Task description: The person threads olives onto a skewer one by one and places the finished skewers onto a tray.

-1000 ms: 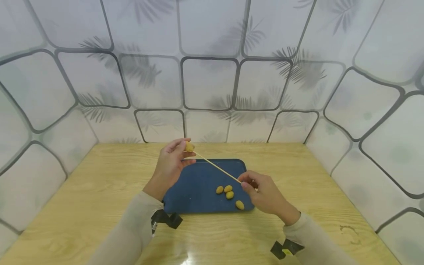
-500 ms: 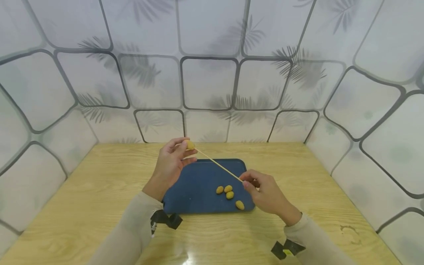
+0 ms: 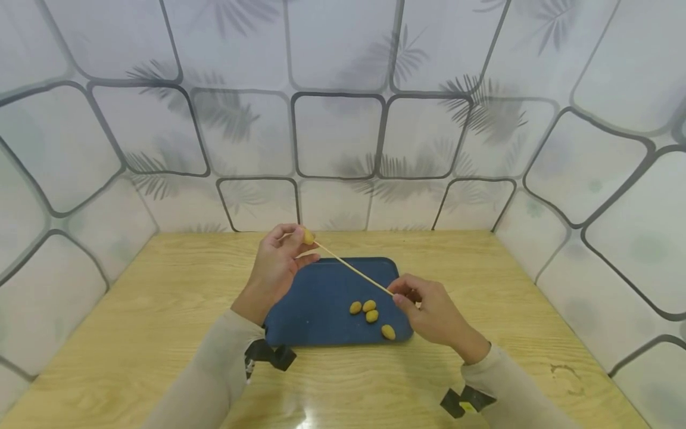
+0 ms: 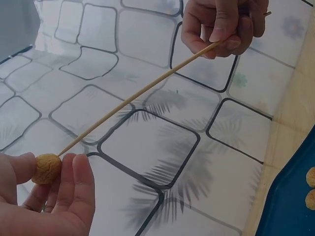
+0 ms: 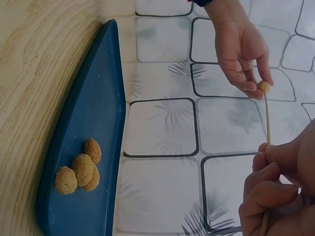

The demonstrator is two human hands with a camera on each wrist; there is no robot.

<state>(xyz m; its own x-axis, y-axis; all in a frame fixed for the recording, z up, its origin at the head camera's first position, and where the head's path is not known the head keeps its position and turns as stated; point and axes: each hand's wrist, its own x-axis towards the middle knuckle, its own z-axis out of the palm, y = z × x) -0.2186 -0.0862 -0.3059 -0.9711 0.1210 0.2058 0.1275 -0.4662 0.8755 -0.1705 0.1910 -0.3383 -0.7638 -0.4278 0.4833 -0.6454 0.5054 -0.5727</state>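
Observation:
My left hand (image 3: 274, 262) pinches a small, wrinkled yellow-brown ball (image 4: 47, 168) between thumb and fingers, raised over the far left part of a blue tray (image 3: 316, 304). A thin wooden skewer (image 4: 133, 102) slants from that ball down to my right hand (image 3: 431, 310). The right thumb and fingers grip the skewer, and its rear end shows beyond them in the left wrist view. At the ball's surface the skewer's front end meets it, and any part inside is hidden. Several similar balls (image 5: 82, 167) lie on the tray's right part, below and left of the right hand.
The tray lies on a light wood table (image 3: 177, 333). Patterned white sheeting (image 3: 343, 137) rises behind the table and along both sides. Black wrist mounts (image 3: 466, 402) sit on the pale sleeves.
The right hand has shifted very slightly to the right with the skewer. The held ball has turned a little in the left fingers. The balls on the tray have not moved.

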